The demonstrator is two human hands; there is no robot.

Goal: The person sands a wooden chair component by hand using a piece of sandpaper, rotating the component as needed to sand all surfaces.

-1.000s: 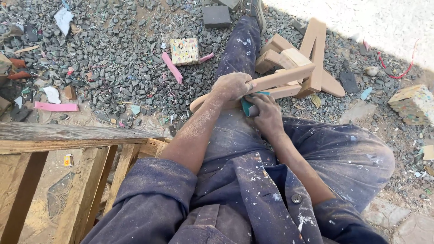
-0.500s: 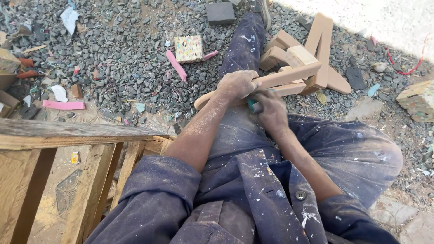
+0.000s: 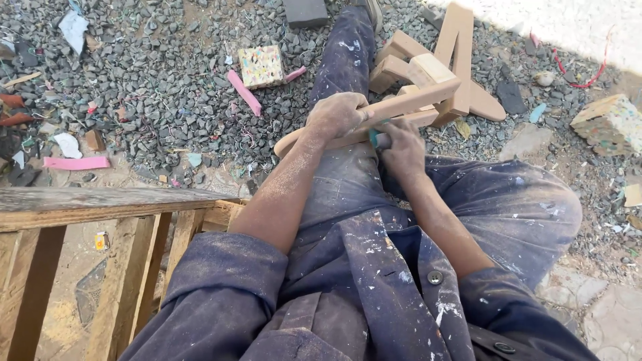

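**Mia:** Well, what is the biggest thing you see?

**Sam:** A wooden frame (image 3: pixel 100 220) at the low left side. Next to it sits a person in blue work clothes with paint dots. One leg (image 3: pixel 344 60) goes straight out over the grey stones (image 3: pixel 154 100).

**Mia:** And what lies on the lap?

**Sam:** A long wooden stick (image 3: pixel 401 107). It lies across the straight leg, tipped up a bit to the right. Its far end touches a pile of wooden pieces (image 3: pixel 435 67) just past it.

**Mia:** How are the hands?

**Sam:** The left hand (image 3: pixel 338 115) is on top of the stick, near its middle. Its fingers are curled tight around the wood. The arm is bare and dusty, bent at the elbow. The right hand (image 3: pixel 404 150) is just under the stick, touching it. Its fingers are pressed shut around a small green thing (image 3: pixel 379 139). I cannot tell what that thing is.

**Mia:** What else is close to the stick?

**Sam:** Left of it lie a spotted foam block (image 3: pixel 261 65) and a thin pink strip (image 3: pixel 244 92). Well off to the right sits another foam lump (image 3: pixel 612 124). Far left of the stick lies a flat pink piece (image 3: pixel 77 162).
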